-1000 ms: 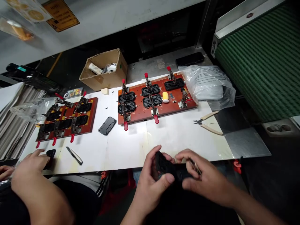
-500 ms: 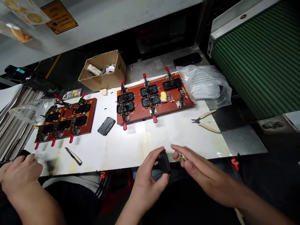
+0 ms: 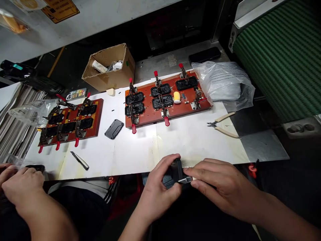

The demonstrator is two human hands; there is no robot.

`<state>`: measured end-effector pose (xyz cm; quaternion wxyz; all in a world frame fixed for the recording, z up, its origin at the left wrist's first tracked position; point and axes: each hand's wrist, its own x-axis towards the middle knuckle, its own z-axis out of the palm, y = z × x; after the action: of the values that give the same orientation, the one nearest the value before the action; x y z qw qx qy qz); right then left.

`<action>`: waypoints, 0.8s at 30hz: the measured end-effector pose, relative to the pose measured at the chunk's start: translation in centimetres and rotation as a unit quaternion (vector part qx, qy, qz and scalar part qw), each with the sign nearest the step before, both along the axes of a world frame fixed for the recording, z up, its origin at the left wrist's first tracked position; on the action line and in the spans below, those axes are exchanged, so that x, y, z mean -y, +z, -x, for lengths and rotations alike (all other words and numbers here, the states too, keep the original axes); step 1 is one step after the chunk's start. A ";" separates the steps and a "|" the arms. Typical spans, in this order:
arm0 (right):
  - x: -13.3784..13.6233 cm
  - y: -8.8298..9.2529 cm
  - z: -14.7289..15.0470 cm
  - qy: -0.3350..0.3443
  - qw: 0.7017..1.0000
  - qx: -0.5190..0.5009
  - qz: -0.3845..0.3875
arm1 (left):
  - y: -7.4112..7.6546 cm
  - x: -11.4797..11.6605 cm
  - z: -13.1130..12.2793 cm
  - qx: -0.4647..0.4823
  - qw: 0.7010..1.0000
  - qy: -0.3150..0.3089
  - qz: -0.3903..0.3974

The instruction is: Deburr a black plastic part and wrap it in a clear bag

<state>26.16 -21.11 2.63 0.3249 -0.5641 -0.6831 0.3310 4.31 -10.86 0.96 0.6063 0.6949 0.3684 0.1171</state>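
head cam | I see my left hand gripping a small black moulded plastic part at the near edge of the white surface | right hand fingers pinch what looks like a thin blade against it | part reads light, rigid, slick; best held by its side edges

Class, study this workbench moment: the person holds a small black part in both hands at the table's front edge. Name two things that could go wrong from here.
1. The black part is held past the table edge between left hand and right hand; a slip may drop it onto the lap or floor.
2. The right hand presses a small blade-like tool toward the left fingers; it might nick them.
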 end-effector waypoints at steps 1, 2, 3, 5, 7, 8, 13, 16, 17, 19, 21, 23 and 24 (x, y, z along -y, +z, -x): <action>0.0 0.0 0.0 0.003 1.000 0.002 0.002 | 0.0 0.0 0.0 0.000 1.000 -0.002 0.001; 0.0 0.0 0.0 0.006 1.000 0.003 0.002 | -0.1 0.0 0.1 0.000 1.000 -0.003 0.002; 0.0 0.1 0.0 0.009 1.000 0.004 0.003 | -0.2 0.1 0.1 0.000 1.000 -0.005 0.003; 0.0 0.1 0.0 0.009 1.000 0.006 0.002 | -0.4 0.1 0.2 -0.001 1.000 -0.009 0.004; 0.0 -0.1 -0.2 0.002 1.000 0.009 0.003 | -0.5 0.2 0.3 0.003 1.000 -0.015 0.003; -0.1 -0.3 -0.4 -0.006 1.000 0.011 0.007 | -0.5 0.2 0.4 0.007 1.000 -0.019 0.001; -1.3 -1.8 -2.1 -0.115 0.989 0.083 0.035 | 0.0 0.4 0.2 0.037 0.997 -0.064 0.008; -2.0 -2.8 -3.2 -0.171 0.977 0.121 0.041 | 0.3 0.6 0.0 0.045 0.996 -0.069 0.030; -2.2 -3.3 -3.5 -0.181 0.974 0.130 0.037 | 0.3 0.6 0.0 0.046 0.996 -0.064 0.037; -2.4 -4.6 -4.2 -0.185 0.969 0.162 0.027 | 0.2 0.6 -0.1 0.041 0.997 -0.049 0.047; -2.4 -6.2 -4.8 -0.180 0.961 0.208 0.017 | 0.1 0.4 0.0 0.027 0.998 -0.027 0.051; -2.4 -7.4 -5.1 -0.184 0.954 0.237 0.011 | -0.1 0.0 0.1 0.012 0.999 -0.011 0.045; -2.4 -7.6 -5.1 -0.195 0.952 0.236 0.007 | -0.2 -0.2 0.2 0.009 0.999 -0.007 0.040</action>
<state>31.31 -18.76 -4.97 0.2083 -0.7506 -0.6147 0.1239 4.15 -10.67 0.72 0.6379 0.6714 0.3626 0.1043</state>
